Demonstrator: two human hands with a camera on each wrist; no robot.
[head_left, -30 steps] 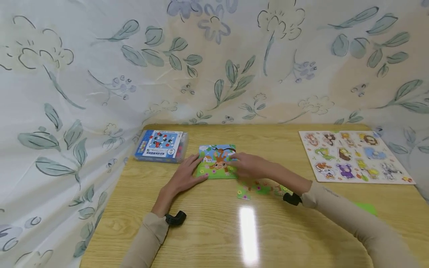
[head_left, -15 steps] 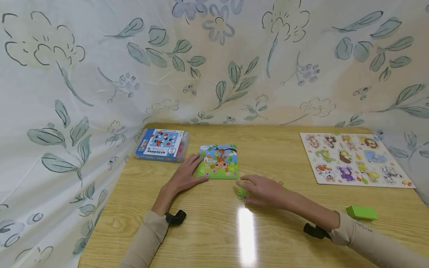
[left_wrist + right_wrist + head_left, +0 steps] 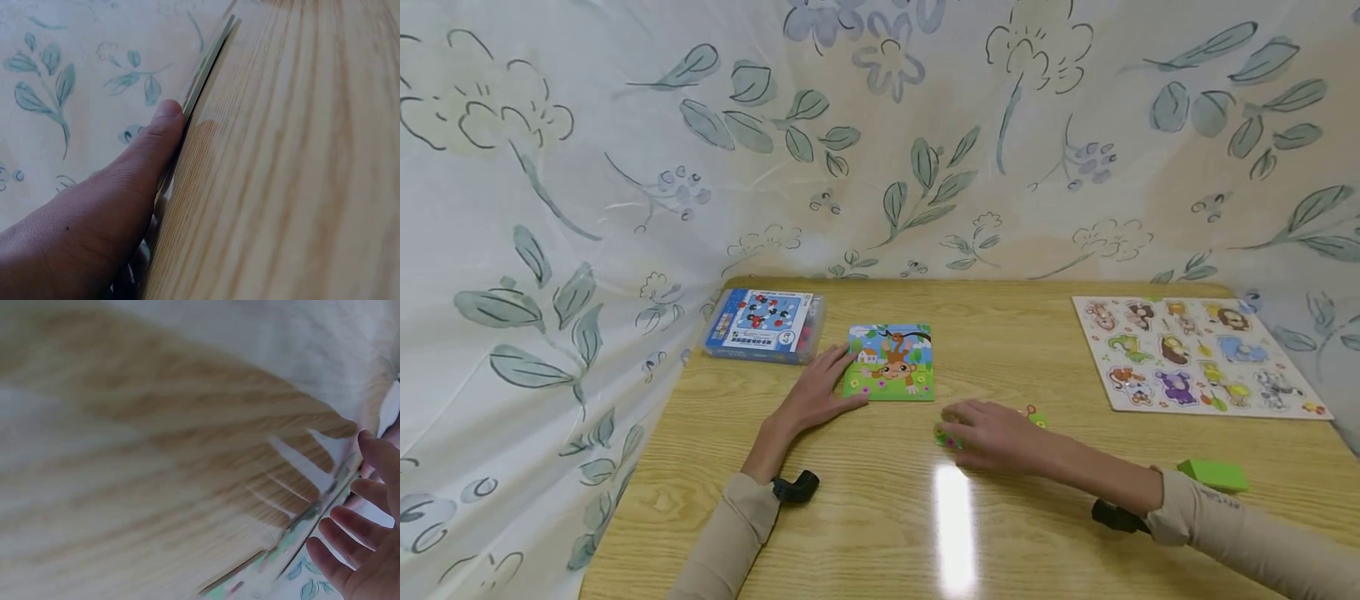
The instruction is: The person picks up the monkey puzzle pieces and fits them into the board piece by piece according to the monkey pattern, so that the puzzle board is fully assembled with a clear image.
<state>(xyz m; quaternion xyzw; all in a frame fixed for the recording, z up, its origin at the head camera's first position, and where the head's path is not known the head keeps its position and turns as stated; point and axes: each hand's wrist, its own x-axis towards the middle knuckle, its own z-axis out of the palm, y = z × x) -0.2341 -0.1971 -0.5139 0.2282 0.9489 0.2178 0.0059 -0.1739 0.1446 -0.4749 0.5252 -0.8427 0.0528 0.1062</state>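
A square monkey jigsaw puzzle (image 3: 891, 385) lies flat on the wooden table. My left hand (image 3: 811, 396) rests along its left side, fingers extended and thumb at the lower left corner; in the left wrist view the thumb (image 3: 153, 140) touches the thin edge. Nearer to me and slightly right, my right hand (image 3: 1003, 435) hovers low over loose puzzle pieces (image 3: 952, 442), covering most of them. Another piece (image 3: 1039, 419) peeks out behind that hand. In the right wrist view the right fingers (image 3: 347, 544) are spread and loosely bent, with nothing gripped, beside green-printed pieces (image 3: 240, 580).
A clear plastic box (image 3: 760, 327) with a molecule picture stands left of the puzzle. At the right lies a white board (image 3: 1201, 360) of animal figures. A green block (image 3: 1217, 476) sits near the right forearm. A floral cloth (image 3: 880, 167) hangs behind the table.
My right hand has left the puzzle's right edge and come down toward me over the loose pieces, then shifted slightly right. The left hand has stayed at the puzzle's left side.
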